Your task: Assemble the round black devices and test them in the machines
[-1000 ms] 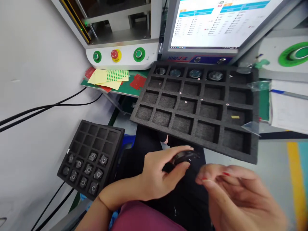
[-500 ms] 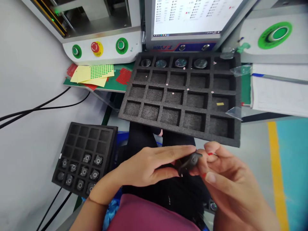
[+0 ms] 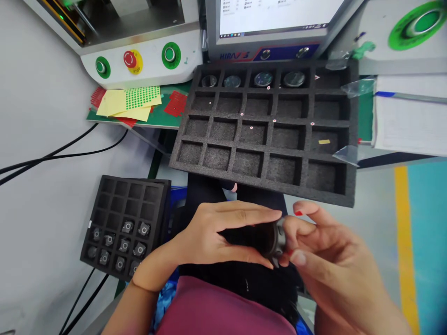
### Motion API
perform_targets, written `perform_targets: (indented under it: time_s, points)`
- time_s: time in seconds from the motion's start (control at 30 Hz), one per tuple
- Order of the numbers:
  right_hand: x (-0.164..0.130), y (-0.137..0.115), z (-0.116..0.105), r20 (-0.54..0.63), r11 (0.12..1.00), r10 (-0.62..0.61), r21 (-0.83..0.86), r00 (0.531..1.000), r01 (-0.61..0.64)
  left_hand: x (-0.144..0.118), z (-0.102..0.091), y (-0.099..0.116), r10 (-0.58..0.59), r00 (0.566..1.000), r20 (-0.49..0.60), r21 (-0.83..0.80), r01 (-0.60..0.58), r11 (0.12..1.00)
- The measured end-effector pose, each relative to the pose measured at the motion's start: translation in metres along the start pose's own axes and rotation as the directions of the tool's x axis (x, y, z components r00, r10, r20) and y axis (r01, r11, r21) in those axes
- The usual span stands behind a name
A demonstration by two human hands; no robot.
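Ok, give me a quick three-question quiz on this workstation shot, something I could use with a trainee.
1. True or false: both hands, the left hand and the right hand, grip the small dark part.
2. How many round lens-like pieces sit in the back row of the large foam tray?
3. Which lies to the person's left, beside the legs: A) the small foam tray holding small parts, B) the monitor, C) the red stop button?

Key: 1 true. 2 four. 3 A.
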State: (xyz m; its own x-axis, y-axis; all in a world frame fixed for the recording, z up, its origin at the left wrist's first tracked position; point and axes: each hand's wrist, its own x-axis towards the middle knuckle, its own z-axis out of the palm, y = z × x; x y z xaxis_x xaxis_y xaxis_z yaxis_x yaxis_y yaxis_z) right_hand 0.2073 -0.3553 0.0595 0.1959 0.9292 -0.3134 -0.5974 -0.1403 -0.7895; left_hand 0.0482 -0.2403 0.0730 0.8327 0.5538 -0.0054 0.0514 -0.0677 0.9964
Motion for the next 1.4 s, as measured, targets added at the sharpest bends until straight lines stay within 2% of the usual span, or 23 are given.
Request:
perform_targets:
  time_s: [0.13, 0.27, 0.43, 0.53, 0.7, 0.77, 0.8, 0.87, 0.93, 1.0, 1.1, 1.23, 1.3, 1.4]
  points:
    - [0.002, 0.000, -0.001, 0.016, 1.000, 0.013, -0.021, 1.000, -0.012, 0.000, -0.001, -0.001, 0.017, 1.000, 0.002, -0.036, -0.017, 0.999]
    - [0.003, -0.002, -0.003, 0.044, 0.998, 0.005, -0.055, 0.999, -0.002, -0.001, -0.003, -0.001, 0.038, 0.999, 0.021, 0.020, -0.039, 0.999]
    - [0.002, -0.004, -0.004, 0.049, 0.997, 0.011, -0.083, 0.999, -0.007, -0.003, -0.003, -0.001, 0.012, 0.999, 0.036, 0.079, -0.015, 0.997]
    - [0.002, -0.004, -0.004, 0.043, 0.996, 0.014, -0.089, 0.999, -0.010, -0.003, -0.003, 0.001, -0.021, 1.000, 0.012, 0.031, 0.020, 0.999]
    - [0.002, -0.003, -0.003, 0.040, 0.997, 0.034, -0.073, 0.999, -0.031, 0.000, -0.002, 0.006, -0.113, 0.993, -0.020, -0.149, 0.109, 0.983]
    - [0.002, -0.003, -0.002, 0.044, 0.997, 0.049, -0.063, 0.998, -0.047, 0.000, -0.003, 0.005, -0.112, 0.993, -0.024, -0.159, 0.106, 0.982]
    - [0.001, -0.003, -0.002, 0.045, 0.997, 0.056, -0.050, 0.997, -0.054, 0.001, -0.003, 0.004, -0.094, 0.995, -0.021, -0.135, 0.090, 0.987]
    - [0.000, -0.003, -0.001, 0.045, 0.997, 0.080, -0.016, 0.996, -0.079, 0.001, -0.003, 0.000, 0.035, 0.999, -0.011, -0.049, -0.035, 0.998]
    - [-0.001, -0.004, 0.000, 0.041, 0.994, 0.105, 0.019, 0.994, -0.106, 0.001, -0.003, -0.006, 0.216, 0.976, 0.017, 0.062, -0.217, 0.974]
    - [-0.002, -0.005, 0.001, 0.054, 0.991, 0.127, 0.037, 0.990, -0.129, 0.001, -0.003, -0.010, 0.329, 0.943, 0.051, 0.150, -0.333, 0.931]
    - [-0.005, -0.005, 0.000, 0.097, 0.990, 0.129, 0.049, 0.987, -0.134, 0.000, -0.004, -0.010, 0.328, 0.942, 0.069, 0.200, -0.335, 0.921]
    - [-0.009, -0.004, 0.001, 0.115, 0.981, 0.165, 0.080, 0.980, -0.175, -0.001, -0.004, -0.004, 0.329, 0.938, 0.107, 0.185, -0.344, 0.920]
    - [-0.009, -0.002, 0.004, 0.095, 0.979, 0.161, 0.111, 0.982, -0.171, -0.001, -0.004, -0.003, 0.342, 0.931, 0.127, 0.174, -0.360, 0.916]
    - [-0.006, 0.000, 0.013, 0.006, 0.983, 0.076, 0.168, 0.997, -0.076, -0.002, -0.005, -0.005, 0.362, 0.923, 0.134, 0.168, -0.381, 0.909]
